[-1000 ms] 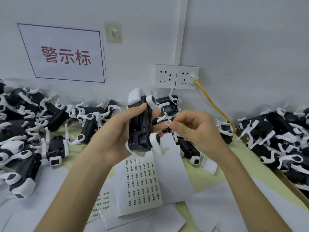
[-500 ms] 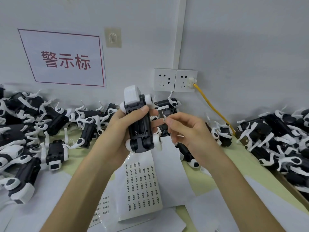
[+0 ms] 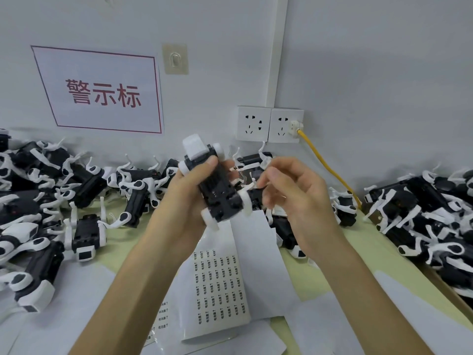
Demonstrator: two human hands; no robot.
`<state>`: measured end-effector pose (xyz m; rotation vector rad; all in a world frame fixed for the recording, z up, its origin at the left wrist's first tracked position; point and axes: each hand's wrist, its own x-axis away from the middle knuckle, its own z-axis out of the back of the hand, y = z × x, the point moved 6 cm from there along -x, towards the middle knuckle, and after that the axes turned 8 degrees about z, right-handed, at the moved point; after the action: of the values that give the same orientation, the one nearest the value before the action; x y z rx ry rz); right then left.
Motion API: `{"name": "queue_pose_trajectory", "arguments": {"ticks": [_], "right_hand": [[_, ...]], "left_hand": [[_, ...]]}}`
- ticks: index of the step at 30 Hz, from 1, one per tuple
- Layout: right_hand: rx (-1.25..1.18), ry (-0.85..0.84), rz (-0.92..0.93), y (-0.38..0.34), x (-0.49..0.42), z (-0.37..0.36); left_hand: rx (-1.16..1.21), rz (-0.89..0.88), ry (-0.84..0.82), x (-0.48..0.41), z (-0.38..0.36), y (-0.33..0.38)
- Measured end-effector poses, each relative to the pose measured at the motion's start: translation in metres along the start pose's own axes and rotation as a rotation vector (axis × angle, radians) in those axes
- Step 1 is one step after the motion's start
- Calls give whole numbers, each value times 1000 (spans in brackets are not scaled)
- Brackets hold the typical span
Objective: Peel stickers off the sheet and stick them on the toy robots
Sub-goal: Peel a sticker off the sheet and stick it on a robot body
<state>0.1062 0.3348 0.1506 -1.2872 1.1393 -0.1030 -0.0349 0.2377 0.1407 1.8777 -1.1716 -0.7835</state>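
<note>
Pale-green surface (image 3: pixel 363 252), wall sockets (image 3: pixel 270 124) at twelve o'clock. Left grip (image 3: pixel 184 198) holds a toy robot (image 3: pixel 217 193); whether the right grip (image 3: pixel 294 196) holds anything is unclear.

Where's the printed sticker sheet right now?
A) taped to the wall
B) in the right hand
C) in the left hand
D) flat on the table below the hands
D: the sticker sheet lies flat on the table below both hands. The left hand grips a toy robot, and the right hand is up beside it with no sheet in it.
</note>
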Motion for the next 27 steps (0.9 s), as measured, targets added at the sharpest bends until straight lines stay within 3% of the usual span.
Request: {"name": "queue_pose_trajectory", "arguments": {"ticks": [4, 8, 13, 20, 27], "right_hand": [[196, -109, 26, 1, 3, -7], [362, -107, 104, 7, 8, -17], [337, 101, 265, -5, 9, -10], [451, 28, 224, -5, 9, -14], [523, 210, 322, -15, 10, -5]], "left_hand": [[191, -51, -59, 3, -2, 6], [286, -116, -169, 6, -12, 3], [330, -66, -271, 8, -24, -4], [346, -114, -261, 10, -28, -7], [312, 18, -246, 8, -35, -18]]}}
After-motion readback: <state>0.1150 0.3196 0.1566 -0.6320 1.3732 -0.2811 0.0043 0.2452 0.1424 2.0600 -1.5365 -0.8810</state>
